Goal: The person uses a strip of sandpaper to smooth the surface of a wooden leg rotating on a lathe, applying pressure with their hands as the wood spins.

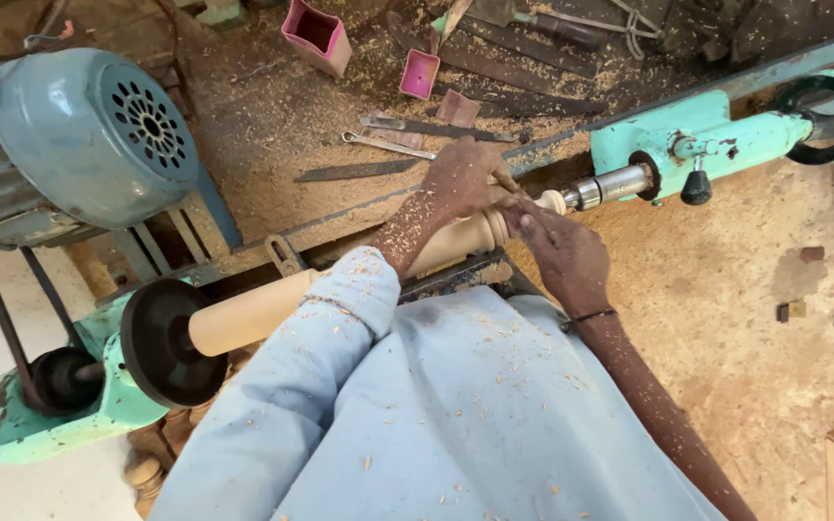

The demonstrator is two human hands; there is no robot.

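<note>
A pale wooden spindle (pixel 253 314) is mounted on a turquoise lathe, between the black faceplate (pixel 159 340) at the left and the tailstock (pixel 697 145) at the right. My left hand (pixel 462 178) reaches over the spindle's right end, fingers closed around something thin held against the wood. My right hand (pixel 562 249) is below it, fingers pressed to the turned end near the tailstock's metal centre (pixel 602 189). Wood chips cling to my left forearm and light blue sleeve.
A blue-grey motor (pixel 89 135) sits at the upper left. Chisels and a wrench (pixel 388 145) lie in sawdust behind the lathe, with two pink containers (pixel 317 35). Turned wooden pieces (pixel 147 463) stand at the lower left. Sawdust covers the floor on the right.
</note>
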